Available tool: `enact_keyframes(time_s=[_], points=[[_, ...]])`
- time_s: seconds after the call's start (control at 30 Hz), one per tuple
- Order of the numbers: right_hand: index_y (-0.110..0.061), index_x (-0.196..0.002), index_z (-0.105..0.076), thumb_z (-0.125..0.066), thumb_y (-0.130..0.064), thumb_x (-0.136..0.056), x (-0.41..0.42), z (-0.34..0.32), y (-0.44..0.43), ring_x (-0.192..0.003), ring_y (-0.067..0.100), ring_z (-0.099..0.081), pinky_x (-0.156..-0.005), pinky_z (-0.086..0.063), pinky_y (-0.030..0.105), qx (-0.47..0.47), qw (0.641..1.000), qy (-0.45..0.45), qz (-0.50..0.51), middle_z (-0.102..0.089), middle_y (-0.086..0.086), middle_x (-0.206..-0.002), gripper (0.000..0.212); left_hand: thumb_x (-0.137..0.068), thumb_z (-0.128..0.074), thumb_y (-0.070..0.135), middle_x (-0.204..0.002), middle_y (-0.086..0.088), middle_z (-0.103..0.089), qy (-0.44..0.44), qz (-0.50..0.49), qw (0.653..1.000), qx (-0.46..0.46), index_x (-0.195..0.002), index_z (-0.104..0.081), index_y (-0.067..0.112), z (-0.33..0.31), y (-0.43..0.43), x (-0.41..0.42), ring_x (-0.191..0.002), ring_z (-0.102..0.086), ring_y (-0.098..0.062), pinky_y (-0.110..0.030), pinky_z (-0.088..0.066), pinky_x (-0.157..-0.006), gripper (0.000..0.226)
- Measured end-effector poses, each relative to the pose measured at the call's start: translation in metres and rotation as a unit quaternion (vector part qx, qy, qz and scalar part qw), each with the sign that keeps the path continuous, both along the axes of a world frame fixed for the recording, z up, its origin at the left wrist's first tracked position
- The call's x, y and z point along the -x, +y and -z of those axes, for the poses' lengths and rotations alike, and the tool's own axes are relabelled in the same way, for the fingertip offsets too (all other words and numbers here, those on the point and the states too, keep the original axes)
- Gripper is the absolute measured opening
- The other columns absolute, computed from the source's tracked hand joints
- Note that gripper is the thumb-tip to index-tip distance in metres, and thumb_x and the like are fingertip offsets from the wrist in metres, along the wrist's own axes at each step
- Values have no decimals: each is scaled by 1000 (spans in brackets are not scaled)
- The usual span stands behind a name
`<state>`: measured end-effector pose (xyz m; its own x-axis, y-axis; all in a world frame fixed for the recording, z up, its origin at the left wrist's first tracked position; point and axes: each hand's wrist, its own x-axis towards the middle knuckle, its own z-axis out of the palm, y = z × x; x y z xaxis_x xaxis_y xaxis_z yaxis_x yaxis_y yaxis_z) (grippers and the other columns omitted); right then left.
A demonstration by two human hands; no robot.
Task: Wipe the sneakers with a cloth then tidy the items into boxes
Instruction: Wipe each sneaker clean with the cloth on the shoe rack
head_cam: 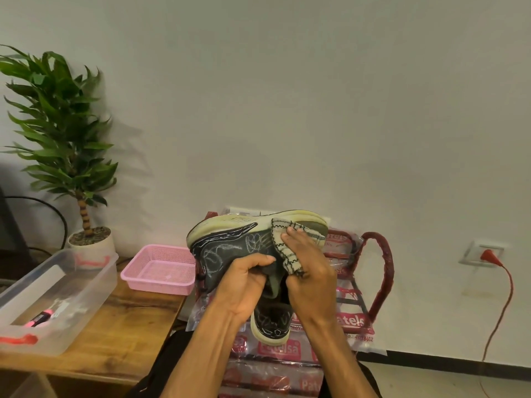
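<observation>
I hold a dark sneaker [230, 245] with a cream sole up in front of me, sole uppermost. My left hand [244, 280] grips its dark upper near the opening. My right hand [307, 265] presses a beige cloth with dark stitched lines [284, 239] against the sneaker's side by the heel. A second dark sneaker [271, 326] lies below my hands, toe toward me, on a clear plastic bag with red print [353, 320]. A clear plastic box [57, 285] stands on the wooden table [123, 326] at left. Beside it sits a pink basket [161, 268].
Small items, one of them pink, lie inside the clear box. A potted plant [66, 133] stands at the table's far left corner. A red cable [505, 300] hangs from a wall socket at right. The bag has red handles [385, 268].
</observation>
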<state>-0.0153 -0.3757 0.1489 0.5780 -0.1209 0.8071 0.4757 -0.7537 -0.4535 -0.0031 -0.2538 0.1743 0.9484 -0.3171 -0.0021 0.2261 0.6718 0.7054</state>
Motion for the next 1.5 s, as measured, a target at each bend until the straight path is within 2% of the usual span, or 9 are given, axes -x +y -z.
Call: enact_keyframes(time_s=[0.2, 0.4, 0.57, 0.67, 0.87, 1.1, 1.3, 1.43, 1.5], points=[[-14, -125, -62, -55, 26, -57, 3, 3, 5, -128, 19, -49, -104, -43, 49, -13, 1000, 7, 11, -59, -2, -130, 79, -81, -45, -12, -63, -7, -66, 4, -23, 999, 39, -53, -71, 7, 3, -1, -2, -62, -63, -16, -26, -52, -65, 42], [-13, -127, -59, -57, 28, -57, 8, 5, 9, -127, 16, -46, -104, -43, 48, -19, 999, 6, 33, -52, -7, -129, 81, -80, -61, 10, -99, -17, -70, 11, -16, 994, 105, -95, -70, 1, -4, 8, -3, -88, -68, -26, -35, -54, -83, 19], [-15, -126, -60, -57, 28, -54, 10, 7, 11, -128, 15, -46, -104, -43, 49, -1, 999, 15, 44, -51, -11, -129, 84, -90, -49, 60, -129, -20, -63, 9, -11, 994, 109, -131, -56, 5, -9, 12, -3, -121, -59, -33, -46, -46, -101, 68], [-14, -124, -62, -57, 29, -51, 13, 8, 11, -128, 18, -47, -103, -43, 49, 21, 999, 11, 46, -52, -11, -128, 84, -94, -41, 61, -132, -21, -60, 20, -12, 993, 115, -138, -49, 4, -10, 14, -5, -124, -58, -34, -45, -48, -99, 72], [-15, -125, -60, -57, 30, -53, 12, 4, 10, -128, 16, -46, -99, -46, 54, -11, 998, 14, 63, -50, -10, -129, 85, -100, -44, 41, -129, -21, -63, 29, -32, 992, 120, -135, -50, 1, -11, 15, -7, -120, -60, -33, -45, -46, -97, 53], [-15, -127, -59, -56, 28, -59, 10, -5, 28, -131, 14, -44, -107, -39, 50, -58, 997, 6, 45, -52, -10, -129, 80, -100, -45, 37, -126, -22, -64, 30, -37, 992, 121, -129, -55, 1, -11, 5, -4, -113, -65, -29, -42, -46, -98, 47], [-13, -122, -63, -66, 23, -62, 5, -16, 24, -125, 21, -52, -107, -38, 46, 81, 996, -16, 35, -62, 4, -126, 70, -99, -44, 40, -121, -21, -67, 23, -9, 990, 138, -123, -60, 0, -13, 0, 1, -112, -66, -28, -41, -50, -96, 50], [-10, -124, -60, -63, 26, -62, -1, -20, 20, -123, 20, -50, -101, -44, 54, -27, 996, 25, 76, -63, 7, -125, 72, -98, -45, 40, -127, -20, -64, 30, -22, 991, 127, -129, -56, 0, -9, -4, -2, -118, -62, -27, -40, -43, -104, 52], [-10, -122, -63, -66, 23, -64, 6, -20, 31, -122, 19, -51, -104, -41, 51, 22, 999, -2, 35, -63, 7, -124, 67, -98, -45, 41, -124, -23, -65, 34, -15, 991, 127, -128, -56, -2, -12, -5, -2, -115, -64, -30, -41, -51, -98, 53]])
